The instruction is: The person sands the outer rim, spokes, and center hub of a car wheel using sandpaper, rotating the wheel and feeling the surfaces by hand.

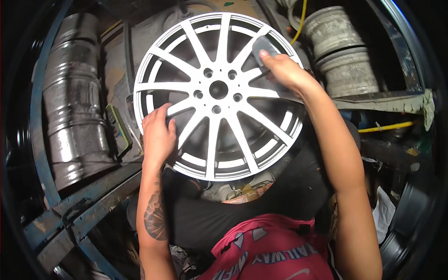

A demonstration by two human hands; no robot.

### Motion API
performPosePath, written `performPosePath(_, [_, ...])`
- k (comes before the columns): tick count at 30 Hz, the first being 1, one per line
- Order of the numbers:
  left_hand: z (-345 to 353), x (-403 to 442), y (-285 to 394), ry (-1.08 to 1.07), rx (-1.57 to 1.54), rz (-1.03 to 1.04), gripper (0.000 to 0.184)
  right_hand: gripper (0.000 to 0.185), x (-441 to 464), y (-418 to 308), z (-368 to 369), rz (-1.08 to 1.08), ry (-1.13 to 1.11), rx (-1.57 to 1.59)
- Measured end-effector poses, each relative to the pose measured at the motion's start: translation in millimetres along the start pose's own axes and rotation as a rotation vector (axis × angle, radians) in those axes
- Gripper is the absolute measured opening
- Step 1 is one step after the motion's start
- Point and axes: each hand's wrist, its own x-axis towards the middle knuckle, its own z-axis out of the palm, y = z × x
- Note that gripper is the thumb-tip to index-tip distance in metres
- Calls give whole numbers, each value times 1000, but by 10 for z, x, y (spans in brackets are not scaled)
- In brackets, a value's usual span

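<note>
A white multi-spoke alloy wheel rim (pixel 217 122) lies face up in front of me, with a dark centre hole and several bolt holes around it. My left hand (pixel 159 129) rests on the rim's lower left edge, fingers stretched over a spoke end. At the upper right, my right hand (pixel 282 69) grips a grey sanding pad (pixel 264 48), thumb on top. The pad lies against the outer end of a spoke. Most of the right fingers are hidden beneath the pad and hand.
Metal wheel barrels (pixel 77 100) are stacked on the left, and more dull ones (pixel 333 32) stand at the upper right. A blue metal frame (pixel 44 107) runs along the left side. A yellow hose (pixel 387 126) and a cloth-wrapped bar (pixel 387 103) are at right.
</note>
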Motion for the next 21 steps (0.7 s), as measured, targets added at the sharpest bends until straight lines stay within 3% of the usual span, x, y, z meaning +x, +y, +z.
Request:
performPosePath(3, [-37,11,-32,3,-34,26,46,73,-55,-134,101,216,189,212])
performPosePath(6, [-95,-10,14,-33,-25,-19,47,67,-26,-148,153,164,238,409])
performPosePath(12, [-199,-366,397,-168,46,-98,45,67,213,-248,268,91,291,338])
performPosePath(15, [-89,-558,504,-230,92,-140,73,67,343,-173,330,-32,253,326])
performPosePath(18, [29,-616,582,-225,136,-161,111,61,393,-58,337,-83,170,100])
performPosePath(20, [40,-601,626,-231,158,-163,110,63,238,-130,358,-150,107,-156])
performPosePath(21, [35,-578,628,-250,178,-168,108,59,-129,-546,390,-147,133,-432])
